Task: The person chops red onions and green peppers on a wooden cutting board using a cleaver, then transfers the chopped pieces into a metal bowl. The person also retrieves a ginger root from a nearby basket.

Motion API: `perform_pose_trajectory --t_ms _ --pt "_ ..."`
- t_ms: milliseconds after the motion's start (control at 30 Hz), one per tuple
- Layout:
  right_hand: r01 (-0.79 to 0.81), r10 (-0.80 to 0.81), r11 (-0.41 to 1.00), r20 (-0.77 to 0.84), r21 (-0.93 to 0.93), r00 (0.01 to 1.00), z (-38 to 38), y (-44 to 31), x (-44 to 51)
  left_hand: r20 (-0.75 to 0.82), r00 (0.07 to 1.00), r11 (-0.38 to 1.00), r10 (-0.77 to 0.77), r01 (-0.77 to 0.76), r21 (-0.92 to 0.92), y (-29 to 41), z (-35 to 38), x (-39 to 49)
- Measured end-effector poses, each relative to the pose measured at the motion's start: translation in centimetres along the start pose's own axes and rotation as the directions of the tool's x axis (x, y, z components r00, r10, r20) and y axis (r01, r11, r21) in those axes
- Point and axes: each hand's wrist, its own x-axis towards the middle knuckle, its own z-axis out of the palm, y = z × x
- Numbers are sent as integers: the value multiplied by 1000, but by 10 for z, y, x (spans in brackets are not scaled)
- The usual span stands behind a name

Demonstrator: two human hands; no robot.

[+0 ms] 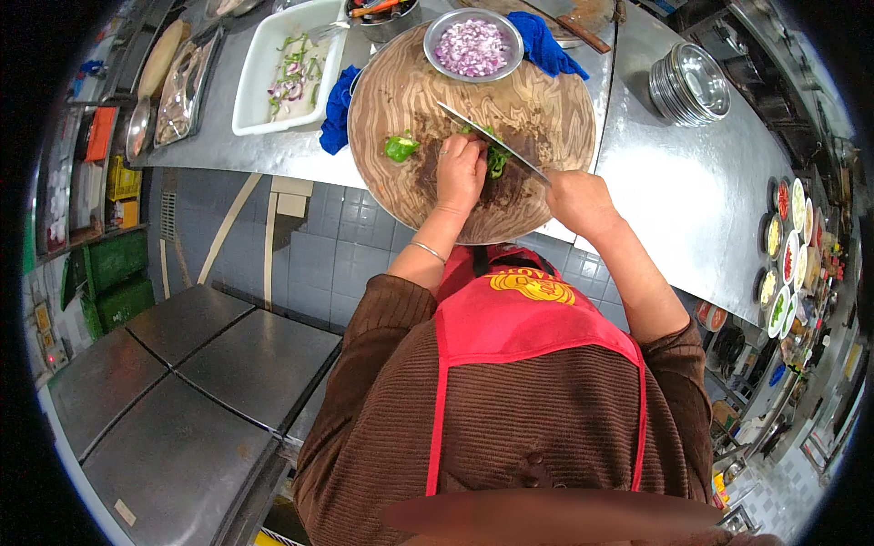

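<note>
My right hand grips the handle of a kitchen knife, its blade slanting across the round wooden chopping block. Close against the blade, my left hand presses down with curled fingers on something they mostly cover. Cut green pepper pieces lie beside those fingers and along the blade. Toward the block's left side sits a larger chunk of green pepper. A metal bowl of chopped red onion stands at the block's far edge.
Left of the block is a white plastic tub with onion and green scraps. Blue cloths lie by the block. A stack of metal bowls stands at right, with several dishes of cut ingredients beyond. A cleaver's wooden handle lies behind.
</note>
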Motion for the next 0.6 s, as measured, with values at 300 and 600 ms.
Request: perform_pose_trajectory --t_ms 300,600 --pt "-6 26 990 -136 142 990 21 -6 9 -21 1000 1000 -17 17 -1 5 -3 0" --pt "32 -31 999 -27 29 999 -7 -14 10 -7 1000 999 -28 28 -30 0 -1 -2"
